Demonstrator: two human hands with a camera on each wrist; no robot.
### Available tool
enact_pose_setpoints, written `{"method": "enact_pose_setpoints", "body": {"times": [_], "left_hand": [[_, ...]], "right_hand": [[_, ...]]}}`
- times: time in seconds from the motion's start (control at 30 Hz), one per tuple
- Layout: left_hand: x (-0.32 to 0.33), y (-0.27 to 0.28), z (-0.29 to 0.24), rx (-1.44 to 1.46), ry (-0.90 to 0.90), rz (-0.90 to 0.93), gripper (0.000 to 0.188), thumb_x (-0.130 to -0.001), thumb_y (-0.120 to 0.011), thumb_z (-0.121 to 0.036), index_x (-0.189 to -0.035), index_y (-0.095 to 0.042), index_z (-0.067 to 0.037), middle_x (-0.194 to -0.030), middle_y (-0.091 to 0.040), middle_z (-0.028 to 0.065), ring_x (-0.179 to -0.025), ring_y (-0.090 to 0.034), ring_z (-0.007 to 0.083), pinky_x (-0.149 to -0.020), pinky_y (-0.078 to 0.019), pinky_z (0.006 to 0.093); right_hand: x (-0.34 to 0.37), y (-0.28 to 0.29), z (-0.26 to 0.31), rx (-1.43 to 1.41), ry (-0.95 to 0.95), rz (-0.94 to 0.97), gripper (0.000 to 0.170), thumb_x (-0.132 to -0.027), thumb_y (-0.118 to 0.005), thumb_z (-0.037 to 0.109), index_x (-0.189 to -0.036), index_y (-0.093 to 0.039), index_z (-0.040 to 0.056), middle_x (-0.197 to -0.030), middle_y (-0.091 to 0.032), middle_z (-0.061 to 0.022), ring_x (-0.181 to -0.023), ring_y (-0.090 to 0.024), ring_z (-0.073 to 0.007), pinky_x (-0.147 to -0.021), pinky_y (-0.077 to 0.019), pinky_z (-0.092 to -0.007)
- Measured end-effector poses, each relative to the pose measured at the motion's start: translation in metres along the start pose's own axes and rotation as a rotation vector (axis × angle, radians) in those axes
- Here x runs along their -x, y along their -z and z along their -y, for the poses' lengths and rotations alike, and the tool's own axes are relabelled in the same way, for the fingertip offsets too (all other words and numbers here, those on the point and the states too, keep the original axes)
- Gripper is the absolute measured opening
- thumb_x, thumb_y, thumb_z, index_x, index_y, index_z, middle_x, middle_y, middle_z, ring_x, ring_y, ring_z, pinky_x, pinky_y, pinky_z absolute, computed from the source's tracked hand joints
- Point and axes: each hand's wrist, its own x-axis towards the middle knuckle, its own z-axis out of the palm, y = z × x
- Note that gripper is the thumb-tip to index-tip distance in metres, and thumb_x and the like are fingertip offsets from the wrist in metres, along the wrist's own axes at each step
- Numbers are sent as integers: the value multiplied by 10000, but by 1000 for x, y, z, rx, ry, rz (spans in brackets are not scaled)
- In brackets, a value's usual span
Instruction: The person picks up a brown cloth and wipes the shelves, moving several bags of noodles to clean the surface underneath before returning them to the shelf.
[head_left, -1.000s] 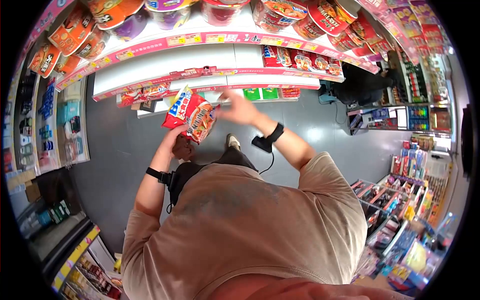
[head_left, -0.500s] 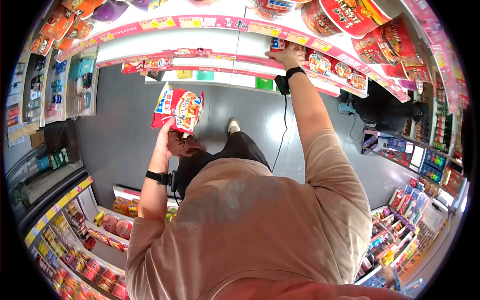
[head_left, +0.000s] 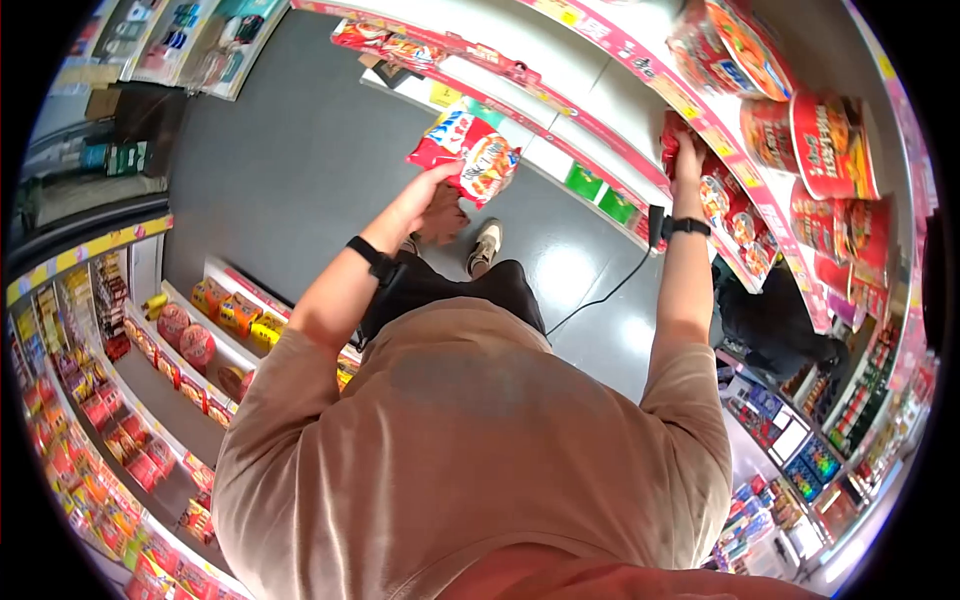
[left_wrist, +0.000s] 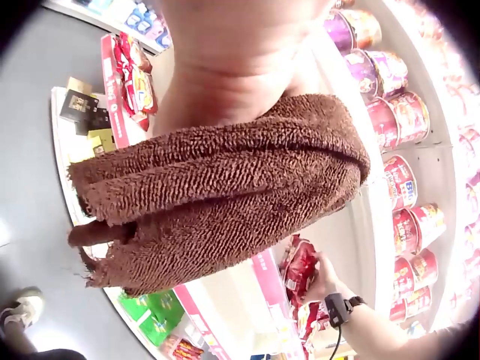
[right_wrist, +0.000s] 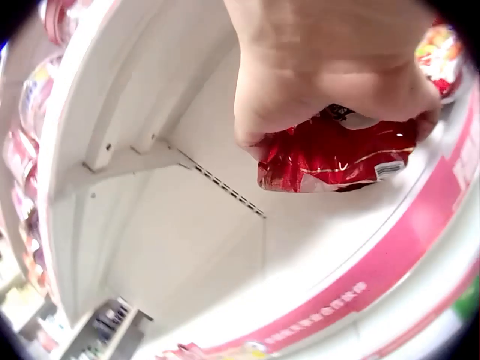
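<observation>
Watching remotely, I've got the right hand (right_wrist: 330, 67) curled snugly round a red packet (right_wrist: 337, 163) just inside the pink edge (right_wrist: 397, 251) of the shelf (right_wrist: 330, 244), open room alongside. My left hand (head_left: 435, 182) pinches a noodle bag (head_left: 470, 155) before the shelf, brown towel (left_wrist: 225, 195) underneath. A second ago, right was by that bag.

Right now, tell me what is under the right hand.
A red noodle packet, gripped by the right hand; its shiny wrapper shows. The hand covers part of it, and what lies beneath the packet is hidden.

Cloth (left_wrist: 225, 206) rough, nubby; red packet (right_wrist: 337, 161) glossy plastic.
</observation>
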Motion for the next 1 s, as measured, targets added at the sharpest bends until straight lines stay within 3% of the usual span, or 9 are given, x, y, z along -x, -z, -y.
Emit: {"method": "enact_pose_setpoints", "body": {"times": [0.2,0.37,0.53,0.63,0.73,0.8,0.93,0.97,1.0], "left_hand": [[-22,29,13,-22,-8,-49,445,-881,-574,-330,-1213,-537,-36,-1167,-603,114,-1014,-557,230,-866,-472,505],[-25,53,17,27,134,-20,408,-874,-606,-309,-1165,-577,-25,-1096,-651,86,-1001,-615,193,-951,-453,325],[14,65,-10,162,346,-32,539,-961,-419,-457,-1259,-527,-21,-1200,-606,176,-1094,-599,283,-956,-496,439],[16,97,-5,175,92,60,489,-984,-400,-390,-1298,-491,-26,-1246,-587,157,-1094,-605,271,-948,-500,427],[30,90,-16,186,44,-33,445,-990,-404,-328,-1297,-490,-17,-1216,-609,150,-1047,-631,240,-916,-519,381],[39,100,-19,163,4,-81,439,-973,-440,-322,-1294,-497,-29,-1220,-609,134,-1054,-625,230,-932,-506,375],[47,107,-10,127,-60,-166,437,-940,-513,-312,-1290,-512,-52,-1230,-609,103,-1067,-613,210,-963,-482,361],[64,84,-14,-570,-330,92,498,-828,-663,-300,-1269,-545,-103,-1245,-602,25,-1109,-572,174,-1028,-418,349],[64,87,-11,-414,-247,83,527,-790,-696,-304,-1261,-553,-116,-1245,-600,4,-1121,-558,165,-1043,-396,345]], "right_hand": [[151,-78,68,39,-124,244,579,-815,-673,187,-1280,-366,30,-1149,-549,-153,-982,-580,-211,-847,-484,-340],[243,-162,72,583,655,610,783,-534,-876,329,-1169,-512,52,-1154,-496,-197,-1112,-499,-351,-924,-427,-450],[262,-181,110,630,616,792,888,-584,-864,434,-1276,-457,52,-1228,-504,-203,-1089,-532,-344,-905,-461,-423],[224,-145,110,723,475,571,841,-683,-797,447,-1319,-439,30,-1205,-556,-185,-1127,-555,-340,-920,-458,-418],[124,-62,70,840,346,-119,799,-706,-776,468,-1266,-478,-17,-1173,-571,-255,-1097,-574,-350,-909,-472,-417],[58,19,48,1169,-7,-301,1042,-642,-713,664,-1343,-393,-38,-1221,-530,-288,-1121,-548,-374,-968,-425,-429],[28,47,24,1488,-437,-397,1361,-501,-623,855,-1443,-179,-21,-1404,-314,-297,-1291,-326,-451,-1025,-326,-546],[24,46,18,1532,-452,-400,1348,-503,-622,856,-1440,-200,-16,-1396,-300,-304,-1290,-297,-454,-1022,-323,-552],[23,42,16,1532,-442,-458,1272,-534,-650,794,-1422,-232,-15,-1382,-308,-307,-1264,-321,-443,-1022,-330,-530]]}}
